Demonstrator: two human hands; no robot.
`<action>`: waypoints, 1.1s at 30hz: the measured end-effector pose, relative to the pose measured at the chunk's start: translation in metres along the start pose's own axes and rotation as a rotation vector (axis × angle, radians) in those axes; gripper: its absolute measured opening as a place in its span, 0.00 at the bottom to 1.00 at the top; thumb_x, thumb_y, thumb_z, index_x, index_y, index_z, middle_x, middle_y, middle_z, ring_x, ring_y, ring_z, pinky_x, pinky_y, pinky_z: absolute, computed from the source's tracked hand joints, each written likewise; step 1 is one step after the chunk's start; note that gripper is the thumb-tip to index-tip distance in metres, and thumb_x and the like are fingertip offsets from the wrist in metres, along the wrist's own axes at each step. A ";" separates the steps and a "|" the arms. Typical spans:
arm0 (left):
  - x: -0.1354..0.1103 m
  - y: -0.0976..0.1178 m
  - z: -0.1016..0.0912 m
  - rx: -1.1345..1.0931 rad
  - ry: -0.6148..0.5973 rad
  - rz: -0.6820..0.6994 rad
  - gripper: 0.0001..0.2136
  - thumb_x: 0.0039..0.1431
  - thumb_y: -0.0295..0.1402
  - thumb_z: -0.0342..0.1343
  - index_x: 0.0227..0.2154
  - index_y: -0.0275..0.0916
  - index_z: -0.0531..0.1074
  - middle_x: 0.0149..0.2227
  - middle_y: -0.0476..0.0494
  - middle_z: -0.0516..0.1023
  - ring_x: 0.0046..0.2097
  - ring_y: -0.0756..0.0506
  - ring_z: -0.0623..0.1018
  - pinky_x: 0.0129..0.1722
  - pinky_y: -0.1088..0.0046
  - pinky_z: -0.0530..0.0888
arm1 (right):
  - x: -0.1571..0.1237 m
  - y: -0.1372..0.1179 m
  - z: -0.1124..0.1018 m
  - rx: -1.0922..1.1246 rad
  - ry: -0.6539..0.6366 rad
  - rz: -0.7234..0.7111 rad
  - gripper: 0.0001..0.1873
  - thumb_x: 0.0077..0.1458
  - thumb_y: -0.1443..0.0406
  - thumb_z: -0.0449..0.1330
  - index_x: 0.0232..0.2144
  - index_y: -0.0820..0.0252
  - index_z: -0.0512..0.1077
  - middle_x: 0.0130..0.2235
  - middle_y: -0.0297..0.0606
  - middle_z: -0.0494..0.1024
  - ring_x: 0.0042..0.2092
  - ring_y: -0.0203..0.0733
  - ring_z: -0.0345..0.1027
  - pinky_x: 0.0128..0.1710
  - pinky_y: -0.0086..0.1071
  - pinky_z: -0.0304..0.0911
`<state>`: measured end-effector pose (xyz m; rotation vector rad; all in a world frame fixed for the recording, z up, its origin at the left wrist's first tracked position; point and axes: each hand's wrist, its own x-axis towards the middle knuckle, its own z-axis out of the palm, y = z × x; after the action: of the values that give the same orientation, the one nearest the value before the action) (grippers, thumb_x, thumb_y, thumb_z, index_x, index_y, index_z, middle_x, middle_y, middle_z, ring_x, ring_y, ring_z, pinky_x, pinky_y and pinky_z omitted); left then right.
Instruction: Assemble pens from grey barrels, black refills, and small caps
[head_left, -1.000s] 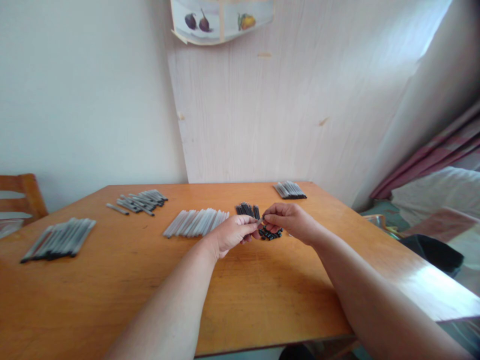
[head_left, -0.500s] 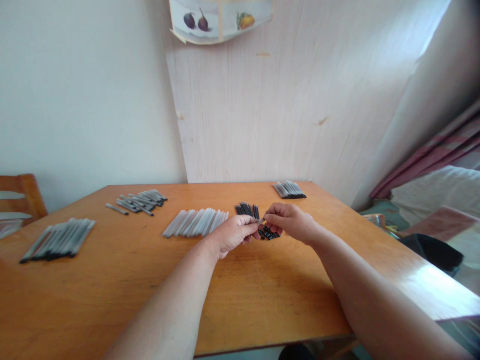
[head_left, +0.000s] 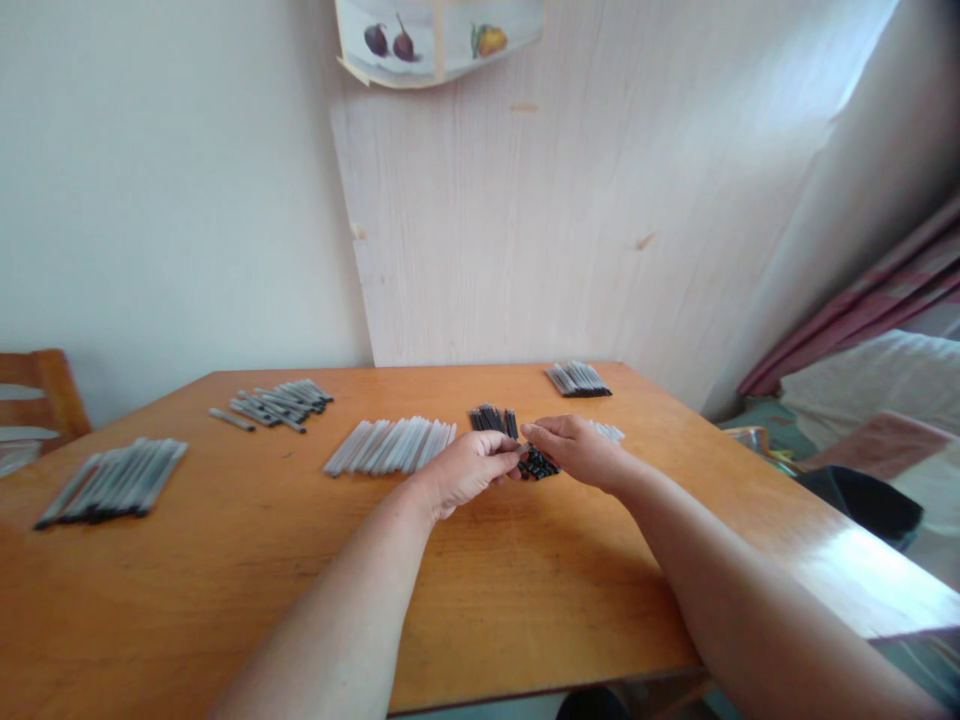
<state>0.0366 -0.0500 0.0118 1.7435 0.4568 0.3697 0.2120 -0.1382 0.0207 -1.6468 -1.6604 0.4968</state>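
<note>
My left hand (head_left: 472, 468) is closed in a pinch on a pen (head_left: 523, 450), mostly hidden in the grip, with only a short pale end showing past the thumb. Just to its right, my right hand (head_left: 576, 452) has its fingers stretched toward the left, over that end; whether it touches the pen I cannot tell. Under and between the hands lies a cluster of small black caps (head_left: 538, 466). Behind them are thin black rods (head_left: 491, 420) in a bunch. Left of my left hand, whitish translucent pen barrels (head_left: 390, 446) lie in a row.
Black-ended pens lie in groups at the left (head_left: 112, 482), back left (head_left: 281, 402) and back right (head_left: 578, 379) of the wooden table (head_left: 525, 600). Pale sticks (head_left: 607, 432) show behind my right hand. A black bin (head_left: 859, 505) stands beyond the right edge, a wooden chair (head_left: 45, 395) at the left.
My right hand has gone from a pinch at the pen's end to stretched fingers, shifting slightly down and left. The dark end piece is hidden now. My left hand keeps its hold.
</note>
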 end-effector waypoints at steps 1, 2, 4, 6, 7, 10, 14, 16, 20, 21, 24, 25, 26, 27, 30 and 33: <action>0.000 0.000 0.000 -0.007 0.004 -0.002 0.15 0.54 0.41 0.58 0.38 0.34 0.74 0.32 0.44 0.76 0.29 0.52 0.68 0.32 0.74 0.62 | 0.000 0.001 0.000 0.007 -0.002 0.004 0.25 0.58 0.48 0.48 0.20 0.58 0.63 0.20 0.32 0.62 0.23 0.33 0.54 0.22 0.28 0.49; 0.000 0.000 -0.001 -0.015 0.008 -0.005 0.15 0.54 0.41 0.58 0.39 0.34 0.74 0.32 0.44 0.76 0.29 0.52 0.68 0.32 0.74 0.62 | 0.000 0.001 0.000 0.015 0.002 0.010 0.26 0.58 0.47 0.48 0.19 0.58 0.63 0.20 0.32 0.62 0.23 0.33 0.54 0.22 0.28 0.49; 0.001 -0.001 -0.002 -0.028 0.014 -0.010 0.16 0.54 0.41 0.57 0.40 0.35 0.74 0.32 0.44 0.76 0.29 0.52 0.68 0.32 0.74 0.61 | 0.000 0.001 -0.001 0.039 0.030 0.017 0.27 0.59 0.46 0.46 0.19 0.59 0.62 0.20 0.32 0.63 0.22 0.33 0.54 0.22 0.28 0.50; 0.001 -0.003 -0.003 -0.037 0.015 -0.010 0.16 0.55 0.41 0.57 0.41 0.35 0.74 0.32 0.44 0.76 0.29 0.52 0.68 0.32 0.74 0.61 | 0.000 0.000 -0.002 0.082 0.063 0.032 0.27 0.59 0.46 0.45 0.21 0.59 0.63 0.20 0.32 0.64 0.23 0.33 0.56 0.22 0.28 0.52; 0.002 -0.004 -0.004 -0.043 0.013 -0.008 0.16 0.55 0.41 0.57 0.41 0.35 0.74 0.32 0.44 0.76 0.29 0.52 0.68 0.31 0.74 0.61 | -0.001 0.000 -0.003 0.108 0.077 0.044 0.25 0.59 0.46 0.47 0.22 0.59 0.64 0.21 0.32 0.66 0.23 0.33 0.57 0.23 0.28 0.53; 0.003 -0.005 -0.005 -0.055 -0.004 -0.004 0.16 0.55 0.42 0.57 0.40 0.35 0.75 0.32 0.44 0.76 0.29 0.52 0.67 0.31 0.74 0.61 | -0.002 -0.003 -0.005 0.190 0.080 0.085 0.19 0.56 0.50 0.53 0.28 0.59 0.67 0.25 0.34 0.70 0.26 0.34 0.62 0.23 0.27 0.56; 0.003 -0.004 -0.005 -0.043 -0.001 -0.018 0.16 0.55 0.41 0.56 0.40 0.34 0.74 0.32 0.44 0.76 0.28 0.52 0.67 0.31 0.74 0.61 | -0.003 -0.001 -0.005 0.229 0.032 0.051 0.15 0.56 0.53 0.55 0.32 0.59 0.68 0.27 0.35 0.72 0.27 0.34 0.63 0.25 0.27 0.58; 0.003 -0.003 -0.004 -0.039 0.000 -0.017 0.15 0.55 0.40 0.56 0.39 0.34 0.74 0.31 0.44 0.76 0.29 0.52 0.67 0.31 0.74 0.61 | -0.003 0.001 -0.004 0.166 0.041 0.036 0.15 0.56 0.53 0.54 0.31 0.59 0.68 0.26 0.34 0.71 0.26 0.34 0.62 0.25 0.27 0.57; 0.002 -0.002 0.000 -0.035 -0.005 -0.006 0.14 0.54 0.41 0.58 0.37 0.34 0.74 0.31 0.44 0.76 0.28 0.53 0.67 0.32 0.74 0.61 | -0.001 0.002 -0.001 -0.018 0.082 0.023 0.19 0.57 0.51 0.52 0.23 0.58 0.65 0.21 0.32 0.66 0.24 0.33 0.58 0.23 0.28 0.52; 0.002 -0.002 0.000 -0.031 -0.007 -0.004 0.14 0.53 0.41 0.58 0.37 0.34 0.74 0.31 0.44 0.76 0.29 0.52 0.67 0.32 0.74 0.61 | -0.001 0.002 -0.001 -0.055 0.088 0.013 0.20 0.57 0.51 0.51 0.22 0.58 0.64 0.21 0.31 0.65 0.24 0.33 0.57 0.22 0.28 0.51; 0.001 -0.001 0.001 -0.011 -0.003 0.000 0.14 0.53 0.41 0.59 0.35 0.34 0.74 0.31 0.44 0.76 0.29 0.52 0.68 0.32 0.74 0.61 | 0.001 0.001 0.001 -0.103 0.084 -0.012 0.23 0.58 0.49 0.50 0.19 0.58 0.62 0.20 0.31 0.62 0.23 0.33 0.54 0.22 0.28 0.48; 0.001 -0.001 0.002 -0.004 0.000 -0.001 0.14 0.53 0.41 0.59 0.35 0.34 0.74 0.31 0.43 0.76 0.29 0.52 0.68 0.32 0.73 0.61 | 0.001 0.001 0.001 -0.097 0.074 -0.017 0.24 0.58 0.48 0.49 0.19 0.58 0.62 0.20 0.31 0.62 0.23 0.33 0.54 0.22 0.28 0.48; 0.001 -0.001 0.002 0.002 0.004 -0.005 0.14 0.53 0.41 0.59 0.35 0.34 0.74 0.31 0.43 0.76 0.29 0.52 0.68 0.32 0.73 0.61 | 0.002 0.001 0.001 -0.083 0.060 -0.018 0.24 0.58 0.48 0.49 0.19 0.58 0.62 0.20 0.31 0.62 0.23 0.33 0.54 0.22 0.28 0.48; 0.001 -0.001 0.001 0.005 0.007 -0.009 0.14 0.53 0.41 0.58 0.36 0.34 0.74 0.31 0.43 0.77 0.29 0.52 0.68 0.32 0.73 0.61 | 0.002 0.002 0.001 -0.067 0.045 -0.019 0.25 0.58 0.47 0.48 0.19 0.58 0.63 0.20 0.31 0.62 0.23 0.33 0.54 0.22 0.28 0.48; 0.001 -0.002 0.000 -0.011 0.011 -0.015 0.15 0.54 0.41 0.57 0.39 0.35 0.74 0.32 0.43 0.77 0.29 0.52 0.68 0.32 0.73 0.62 | 0.002 0.003 0.001 -0.020 0.045 0.001 0.27 0.59 0.45 0.46 0.19 0.58 0.63 0.20 0.31 0.62 0.23 0.33 0.54 0.22 0.29 0.50; 0.002 -0.003 -0.002 -0.033 0.015 -0.018 0.15 0.55 0.40 0.56 0.41 0.35 0.74 0.32 0.43 0.77 0.28 0.52 0.68 0.32 0.74 0.61 | 0.001 0.002 -0.002 0.050 0.091 0.041 0.27 0.59 0.46 0.45 0.21 0.58 0.64 0.20 0.32 0.64 0.23 0.33 0.56 0.23 0.28 0.52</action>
<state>0.0368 -0.0470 0.0092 1.7045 0.4741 0.3759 0.2153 -0.1379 0.0207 -1.6454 -1.5396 0.4728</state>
